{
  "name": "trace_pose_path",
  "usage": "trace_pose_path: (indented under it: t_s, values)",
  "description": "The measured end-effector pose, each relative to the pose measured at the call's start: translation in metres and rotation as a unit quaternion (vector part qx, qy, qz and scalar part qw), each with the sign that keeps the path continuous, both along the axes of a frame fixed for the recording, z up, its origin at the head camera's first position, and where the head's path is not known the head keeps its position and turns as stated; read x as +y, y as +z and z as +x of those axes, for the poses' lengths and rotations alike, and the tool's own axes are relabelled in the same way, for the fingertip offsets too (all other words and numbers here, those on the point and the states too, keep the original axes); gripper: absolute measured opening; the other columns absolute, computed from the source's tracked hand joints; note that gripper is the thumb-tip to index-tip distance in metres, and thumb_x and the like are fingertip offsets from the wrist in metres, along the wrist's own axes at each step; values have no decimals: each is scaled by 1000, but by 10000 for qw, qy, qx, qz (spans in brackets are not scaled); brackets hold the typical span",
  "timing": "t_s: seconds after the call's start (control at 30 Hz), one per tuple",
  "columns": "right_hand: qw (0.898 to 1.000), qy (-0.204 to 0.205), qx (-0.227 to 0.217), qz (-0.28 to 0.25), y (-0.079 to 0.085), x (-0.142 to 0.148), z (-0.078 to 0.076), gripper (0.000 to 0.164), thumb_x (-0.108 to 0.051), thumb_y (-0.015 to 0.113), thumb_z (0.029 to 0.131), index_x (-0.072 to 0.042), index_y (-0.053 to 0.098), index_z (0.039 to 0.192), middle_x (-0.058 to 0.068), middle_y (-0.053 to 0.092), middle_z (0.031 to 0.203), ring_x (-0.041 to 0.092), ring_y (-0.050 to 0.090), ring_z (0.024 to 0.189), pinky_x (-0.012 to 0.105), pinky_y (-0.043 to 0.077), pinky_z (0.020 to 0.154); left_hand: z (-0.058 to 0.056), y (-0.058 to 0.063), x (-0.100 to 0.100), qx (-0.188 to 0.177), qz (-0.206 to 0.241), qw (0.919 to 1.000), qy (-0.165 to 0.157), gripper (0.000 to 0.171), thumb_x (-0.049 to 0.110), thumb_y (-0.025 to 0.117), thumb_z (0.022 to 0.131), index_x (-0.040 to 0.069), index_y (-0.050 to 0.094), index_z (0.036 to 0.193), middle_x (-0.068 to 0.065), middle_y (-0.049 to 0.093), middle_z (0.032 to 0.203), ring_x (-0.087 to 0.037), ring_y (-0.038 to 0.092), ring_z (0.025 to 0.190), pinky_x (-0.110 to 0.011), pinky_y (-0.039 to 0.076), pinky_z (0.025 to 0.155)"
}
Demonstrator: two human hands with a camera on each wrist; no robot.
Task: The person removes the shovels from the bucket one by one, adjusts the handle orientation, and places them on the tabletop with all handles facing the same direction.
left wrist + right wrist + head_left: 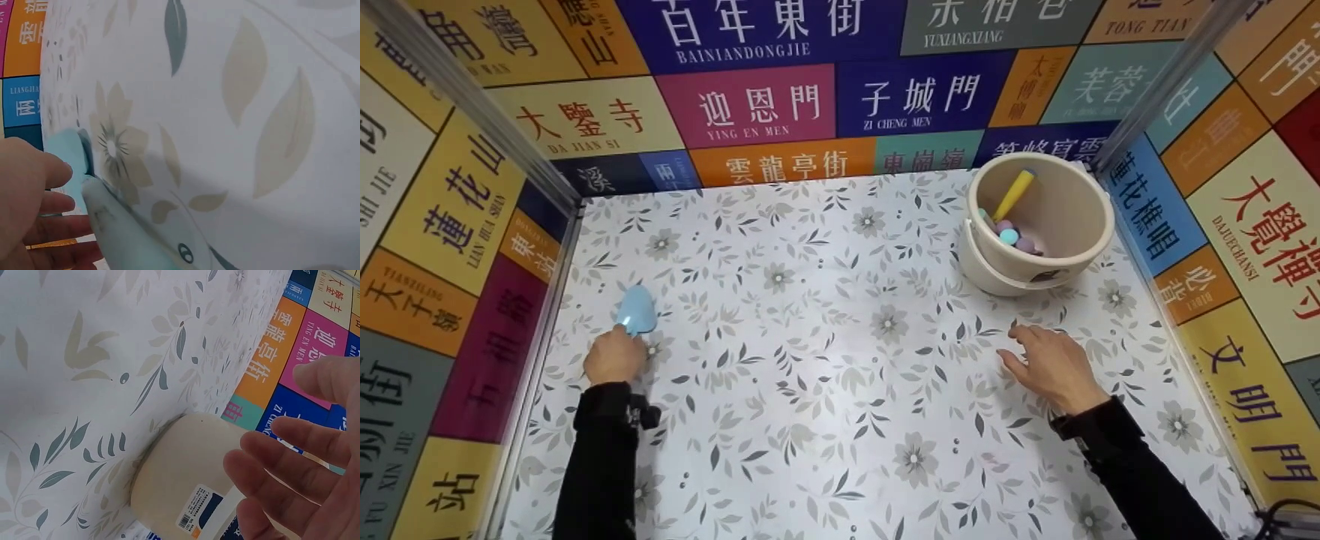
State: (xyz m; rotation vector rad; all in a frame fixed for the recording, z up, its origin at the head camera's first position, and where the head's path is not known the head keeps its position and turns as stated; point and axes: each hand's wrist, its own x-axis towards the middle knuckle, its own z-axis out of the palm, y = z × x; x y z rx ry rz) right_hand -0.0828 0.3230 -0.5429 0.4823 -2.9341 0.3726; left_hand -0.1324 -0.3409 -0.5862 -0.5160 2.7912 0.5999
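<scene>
Two hands: the left hand (615, 358) grips a blue toy shovel (637, 307) by its handle, at the left, maybe to leave the wide blade free. The right hand (1054, 367), fingers apart, holds nothing near the cream bucket (992, 274), whose wall probably stops small balls (1009, 236) rolling away.

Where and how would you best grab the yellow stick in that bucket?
Probably by the upper end of the yellow stick, with the nearer right hand, from above into the open bucket: the stick slants, lower end beside small balls, upper end clear of them.
</scene>
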Motion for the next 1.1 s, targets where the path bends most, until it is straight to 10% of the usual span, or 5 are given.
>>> trace_pose_path:
  t_s: [0.23, 0.57, 0.83, 1.1]
  values:
    - [10000, -46, -60, -1, 1, 1, -1, 33, -21, 79, 93, 5, 71, 113, 24, 76, 104, 42, 71, 79, 57, 57, 73, -3, 31, 34, 746, 564, 9941, -544, 53, 30, 46, 111, -7, 54, 148, -35, 65, 135, -54, 67, 114, -66, 56, 94]
    - [10000, -56, -32, 30, 9, 2, -6, 32, -21, 78, 93, 4, 71, 112, 25, 77, 103, 45, 71, 80, 59, 57, 70, 18, 50, 110, 2466, 773, 9514, -1676, 27, 14, 64, 105, -5, 74, 121, -25, 78, 99, -41, 74, 87, -55, 61, 74]
    - [9996, -192, -181, -138, 34, 4, -12, 29, -20, 75, 96, 3, 71, 113, 25, 76, 103, 44, 70, 84, 59, 56, 73, 35, 43, 143, 3258, 206, 9098, -2562, 17, 12, 73, 99, -2, 78, 107, -18, 78, 90, -33, 74, 77, -46, 61, 64]
    - [9982, -158, 343, -472, 77, 11, -34, 29, -18, 76, 94, 3, 70, 114, 25, 75, 104, 47, 71, 86, 61, 56, 72, 47, 26, 159, 3297, 121, 8977, -2922, 11, 13, 77, 95, 3, 78, 96, -11, 76, 78, -26, 70, 67, -41, 59, 58]
